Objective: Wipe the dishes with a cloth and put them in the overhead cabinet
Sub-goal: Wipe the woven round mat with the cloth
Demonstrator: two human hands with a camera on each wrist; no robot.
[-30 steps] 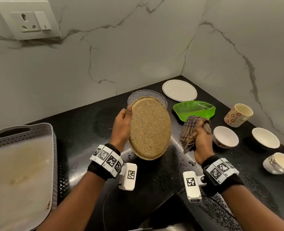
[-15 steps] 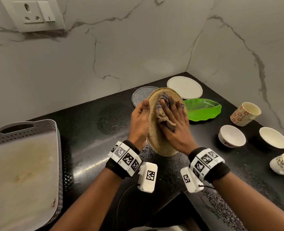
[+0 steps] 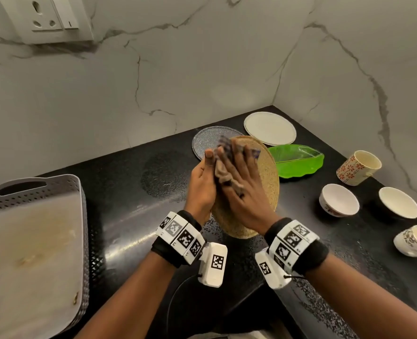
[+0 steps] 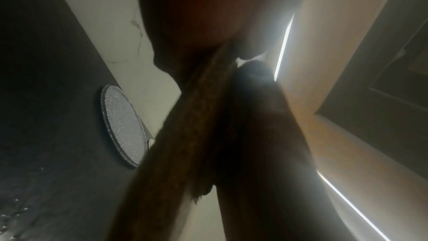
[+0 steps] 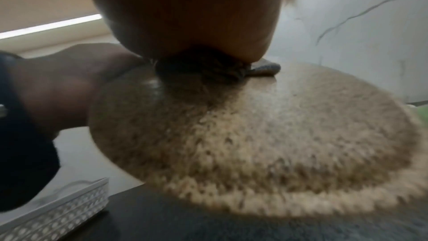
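The checked cloth [image 3: 224, 165], bunched clear of the dish a second ago, is now pressed flat by the right hand [image 3: 241, 189] against the speckled tan round plate [image 3: 263, 182]; wiping appears underway. The left hand [image 3: 201, 184] grips the plate's edge, holding it tilted above the black surface [image 3: 129, 192]; right fingers [image 3: 245, 157] lie spread over the cloth.

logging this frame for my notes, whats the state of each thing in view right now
speckled tan plate: lifted off the counter, tilted on edge, being wiped
left hand: grips the plate's left rim
right hand: fingers spread, presses the checked cloth onto the plate's face
grey plate: flat on the counter
white plate: flat
green dish: upright, empty
two bowls: upright, empty
two mugs: tipped sideways
grey tray: on the counter
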